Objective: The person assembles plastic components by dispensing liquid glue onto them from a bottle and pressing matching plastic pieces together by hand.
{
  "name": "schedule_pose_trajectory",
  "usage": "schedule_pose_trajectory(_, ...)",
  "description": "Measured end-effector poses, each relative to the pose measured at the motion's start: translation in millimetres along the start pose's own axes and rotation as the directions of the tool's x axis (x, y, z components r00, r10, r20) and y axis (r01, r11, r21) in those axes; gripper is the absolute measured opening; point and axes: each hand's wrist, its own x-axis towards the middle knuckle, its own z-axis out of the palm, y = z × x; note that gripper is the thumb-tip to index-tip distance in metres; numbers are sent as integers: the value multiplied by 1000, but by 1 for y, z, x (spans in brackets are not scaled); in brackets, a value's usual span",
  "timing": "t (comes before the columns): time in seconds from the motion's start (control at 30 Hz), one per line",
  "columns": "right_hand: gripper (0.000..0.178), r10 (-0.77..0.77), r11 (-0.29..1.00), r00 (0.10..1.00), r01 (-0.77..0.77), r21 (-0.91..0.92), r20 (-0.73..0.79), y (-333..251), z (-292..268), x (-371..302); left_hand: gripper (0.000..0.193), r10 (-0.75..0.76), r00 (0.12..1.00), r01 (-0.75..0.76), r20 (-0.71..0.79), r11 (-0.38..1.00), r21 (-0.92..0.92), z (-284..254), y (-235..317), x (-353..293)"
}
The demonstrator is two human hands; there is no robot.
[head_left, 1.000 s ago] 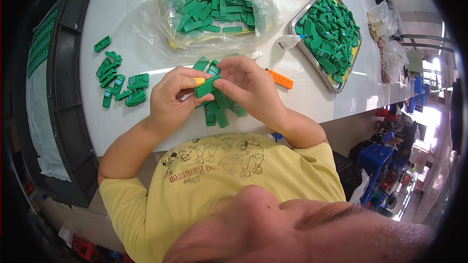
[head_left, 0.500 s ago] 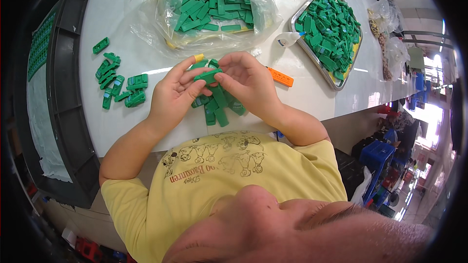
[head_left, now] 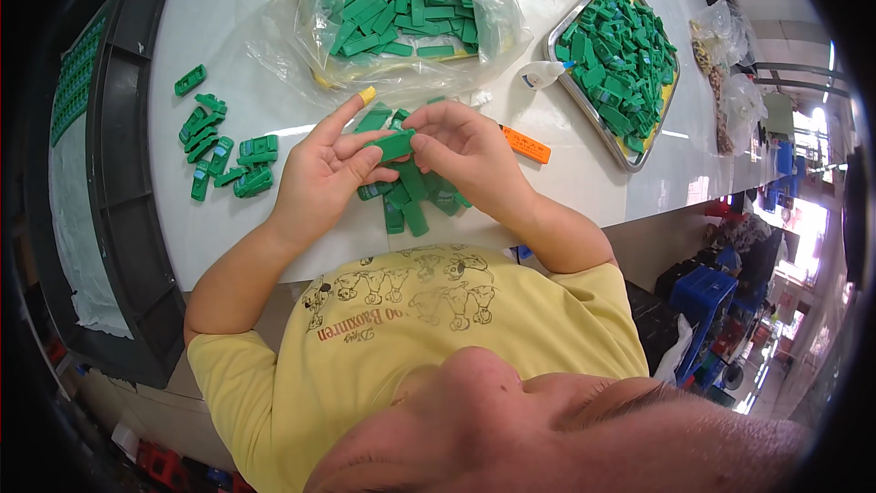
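Between the fingertips of both hands is a small flat green plastic piece (head_left: 394, 145), held level above the table. My left hand (head_left: 319, 173) pinches its left end with thumb and fingers; a yellow cover wraps the tip of the raised index finger. At the other end my right hand (head_left: 473, 157) grips with thumb and fingertips. Loose green plastic parts (head_left: 415, 219) lie in a heap under the hands, partly hidden by them. Off to the left, several green toy-car-shaped pieces (head_left: 219, 157) are scattered on the table.
A clear plastic bag (head_left: 274, 55) at the back holds many flat green parts. A metal tray (head_left: 598, 123) heaped with green pieces stands at the right. Near it are a white glue bottle (head_left: 538, 75) with a blue tip and an orange box (head_left: 527, 144). A dark rack (head_left: 128, 173) borders the left.
The held green piece has tilted slightly and shows more of its flat face. My left index finger has lifted away from it, pointing up. Both hands stay in nearly the same place.
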Motion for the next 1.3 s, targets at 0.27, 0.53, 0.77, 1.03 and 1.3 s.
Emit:
schedule_pose_trajectory(0.27, 14, -101, 995, 993, 99, -27, -66, 16, 4, 0, 55, 31, 999, -30, -13, 998, 64, 4, 0, -2)
schedule_pose_trajectory(0.53, 18, 30, 994, 999, -33, 107, 32, 10, 6, 6, 48, -59, 994, 63, -97, 997, 42, -3, 10, -6)
schedule_pose_trajectory(0.77, 19, 0, 998, 998, -4, 60, 63, 12, 7, 7, 40, -125, 988, 124, -94, 992, -12, -6, 9, -3)
schedule_pose_trajectory(1.03, 19, -57, 998, 994, 53, 42, 93, 12, 15, 3, 43, -85, 991, 95, -107, 991, 94, -9, 3, -5)
schedule_pose_trajectory(1.3, 19, -46, 999, 996, 48, -19, 79, 15, 18, 2, 44, -102, 990, 111, -95, 990, 93, -14, 9, -9)
